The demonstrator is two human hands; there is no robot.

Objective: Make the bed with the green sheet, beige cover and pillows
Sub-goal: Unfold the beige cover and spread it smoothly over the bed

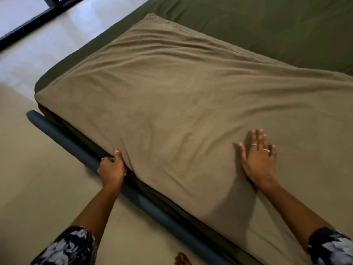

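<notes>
The beige cover (172,96) lies spread and slightly wrinkled over the near part of the bed. Beneath it the green sheet (267,22) covers the mattress and shows at the far side and along the left edge. My left hand (111,167) grips the cover's near edge at the bed's side, thumb on top and fingers curled under the fabric. My right hand (257,155) lies flat on the cover with fingers spread, pressing it down. No pillows are in view.
A dark blue padded bed frame rail (80,148) runs along the near side below the mattress. Pale tiled floor (38,188) lies to the left. A dark window or door frame (24,25) is at the top left. My foot (181,259) shows at the bottom.
</notes>
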